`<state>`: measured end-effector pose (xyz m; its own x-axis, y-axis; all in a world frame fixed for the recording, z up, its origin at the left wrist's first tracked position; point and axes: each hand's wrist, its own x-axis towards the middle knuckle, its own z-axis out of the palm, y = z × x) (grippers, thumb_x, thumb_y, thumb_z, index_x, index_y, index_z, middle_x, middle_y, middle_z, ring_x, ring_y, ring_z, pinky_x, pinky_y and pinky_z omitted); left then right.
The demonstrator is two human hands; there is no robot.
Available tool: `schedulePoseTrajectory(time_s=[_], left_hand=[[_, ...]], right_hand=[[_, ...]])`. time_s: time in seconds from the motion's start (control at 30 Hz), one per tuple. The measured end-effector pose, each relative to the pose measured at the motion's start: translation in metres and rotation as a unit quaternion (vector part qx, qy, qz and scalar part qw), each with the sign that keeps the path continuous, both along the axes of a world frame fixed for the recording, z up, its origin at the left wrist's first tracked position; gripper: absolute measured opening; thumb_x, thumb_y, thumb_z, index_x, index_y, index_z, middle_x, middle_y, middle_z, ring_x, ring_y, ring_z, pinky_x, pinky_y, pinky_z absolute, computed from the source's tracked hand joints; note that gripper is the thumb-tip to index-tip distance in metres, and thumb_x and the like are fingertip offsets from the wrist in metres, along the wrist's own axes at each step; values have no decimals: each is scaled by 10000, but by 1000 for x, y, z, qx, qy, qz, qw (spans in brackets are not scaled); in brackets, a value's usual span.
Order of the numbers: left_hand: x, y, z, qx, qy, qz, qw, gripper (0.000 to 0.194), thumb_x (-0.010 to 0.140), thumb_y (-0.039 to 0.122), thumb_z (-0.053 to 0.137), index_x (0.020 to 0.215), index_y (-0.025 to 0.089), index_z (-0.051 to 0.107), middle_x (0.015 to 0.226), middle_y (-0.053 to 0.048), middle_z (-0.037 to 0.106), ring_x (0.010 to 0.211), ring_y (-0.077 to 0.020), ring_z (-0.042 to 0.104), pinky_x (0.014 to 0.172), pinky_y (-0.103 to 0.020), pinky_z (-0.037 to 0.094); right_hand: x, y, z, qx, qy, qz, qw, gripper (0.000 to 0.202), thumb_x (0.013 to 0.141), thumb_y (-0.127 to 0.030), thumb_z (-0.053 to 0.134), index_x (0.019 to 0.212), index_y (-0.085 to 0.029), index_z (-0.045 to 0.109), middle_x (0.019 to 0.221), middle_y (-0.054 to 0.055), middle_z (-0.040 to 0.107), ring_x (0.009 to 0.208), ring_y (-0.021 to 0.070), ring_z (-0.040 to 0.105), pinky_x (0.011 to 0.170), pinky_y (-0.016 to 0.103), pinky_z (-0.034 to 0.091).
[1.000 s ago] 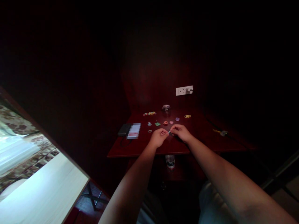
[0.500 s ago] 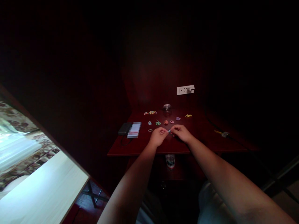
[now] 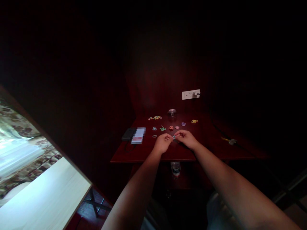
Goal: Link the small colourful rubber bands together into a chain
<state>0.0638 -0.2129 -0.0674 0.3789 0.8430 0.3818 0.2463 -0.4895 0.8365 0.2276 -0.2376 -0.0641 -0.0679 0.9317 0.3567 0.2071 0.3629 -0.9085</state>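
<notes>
My left hand (image 3: pixel 163 142) and my right hand (image 3: pixel 186 138) meet over the front middle of a dark red table (image 3: pixel 141 155). Between their pinched fingertips is a small light blue hair tie (image 3: pixel 174 137), gripped from both sides. Just beyond my hands lie small groups of coloured hair ties: light blue ones (image 3: pixel 154 128), green ones (image 3: pixel 162 128), red-orange ones (image 3: pixel 171 128), pink ones (image 3: pixel 177 127) and purple ones (image 3: pixel 183 124). A single greyish hair tie (image 3: pixel 154 136) rests left of my left hand.
Mixed hair ties (image 3: pixel 155 118) lie at the back left, yellow ones (image 3: pixel 194 121) at the right. A lidded clear jar (image 3: pixel 172 112) stands behind. A phone (image 3: pixel 138 135) lies beside a black case (image 3: pixel 128 134). A cable (image 3: pixel 232 141) crosses the right side; a bottle (image 3: pixel 176 168) stands below.
The view has tilted up a little, so everything sits slightly lower. My fingertips have shifted on the light blue hair tie, which now shows as a small loop.
</notes>
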Motion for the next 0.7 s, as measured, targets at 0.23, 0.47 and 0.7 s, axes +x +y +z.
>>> schedulePoseTrajectory(time_s=[0.23,0.47,0.7], left_hand=[[-1,-1,0,14,-3,-15,1000,251,761,354,506,692,133,603,651,-29,608,577,-104,511,550,-207,380],[0,0,1,2,-8,-6,1000,273,769,369,490,675,134,595,622,-21,593,545,-97,493,524,-203,364],[0,2,-2,14,13,2,1000,333,784,413,460,675,132,603,626,-30,605,548,-102,505,521,-206,369]], right_hand=[[2,3,-4,-3,-18,22,1000,232,658,-318,616,787,-126,619,614,27,619,502,99,501,480,213,373],[2,3,-4,-8,-9,40,999,236,632,-286,641,799,-121,620,584,1,593,474,76,459,459,196,326],[1,1,-2,-2,-10,21,1000,268,644,-318,633,823,-118,625,592,10,595,494,88,468,480,209,347]])
